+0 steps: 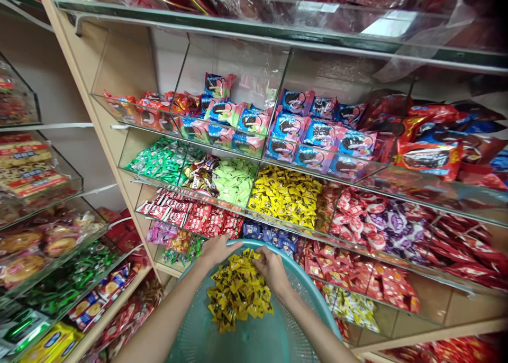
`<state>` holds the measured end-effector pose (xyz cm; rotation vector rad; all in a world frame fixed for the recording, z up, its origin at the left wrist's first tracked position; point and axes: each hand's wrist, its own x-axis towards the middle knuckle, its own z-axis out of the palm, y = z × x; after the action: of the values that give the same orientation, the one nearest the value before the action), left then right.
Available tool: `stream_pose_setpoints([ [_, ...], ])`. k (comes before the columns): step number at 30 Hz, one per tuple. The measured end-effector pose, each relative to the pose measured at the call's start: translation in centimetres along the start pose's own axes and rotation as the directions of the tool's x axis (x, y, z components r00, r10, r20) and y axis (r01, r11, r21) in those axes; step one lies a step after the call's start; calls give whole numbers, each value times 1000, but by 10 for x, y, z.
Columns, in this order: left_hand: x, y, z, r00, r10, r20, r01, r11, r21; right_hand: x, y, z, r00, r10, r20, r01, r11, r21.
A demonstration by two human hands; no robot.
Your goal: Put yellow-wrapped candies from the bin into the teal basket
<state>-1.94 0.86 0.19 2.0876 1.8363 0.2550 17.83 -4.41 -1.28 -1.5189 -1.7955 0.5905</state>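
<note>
Inside the turquoise plastic basket, toward its far edge, lies a heap of yellow-wrapped candies, while the near part of the basket's floor is bare. The left hand rests at the far left edge, its thumb stretched along the rim; the other fingers are mostly hidden, so I cannot tell how firmly they grip. The right hand reaches in over the far right edge, fingers bent inward against the upper right side of the heap; whether it pinches a single candy there cannot be made out.

Beyond the basket's far edge rise tiered shelves with clear fronts. One compartment holds a broad pile of yellow candies in similar wrappers, with pale green packets along its left edge. Below, just behind the basket's far rim, sit dark blue packets; on the tier above, blue-and-pink cookie packs stand stacked against the front edge.

The step in hand looks like handling the loose candies within the basket, one hand at the rim and the other among the pieces. Any move from this pose would seem to call for a steady rim and fingers gathered closely around the small, slippery wrappers.
</note>
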Motion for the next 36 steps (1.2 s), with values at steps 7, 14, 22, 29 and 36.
stream_pose_setpoints([
  [7,0,1,-1,1000,-3,6,3,1000,18,-1,-8,5,995,73,67,-86,975,206],
  [14,0,1,-2,1000,6,2,-6,1000,17,-8,-17,2,983,74,166,-98,984,147],
  [22,1,0,0,1000,-1,9,1,1000,11,-4,-32,-10,988,-35,149,29,999,39],
  [29,0,-1,1,1000,13,8,-13,1000,11,16,-92,-60,948,-316,42,315,949,20],
  [36,-1,0,-2,1000,1,24,0,1000,-26,86,-95,-113,941,-306,-144,254,920,-297],
])
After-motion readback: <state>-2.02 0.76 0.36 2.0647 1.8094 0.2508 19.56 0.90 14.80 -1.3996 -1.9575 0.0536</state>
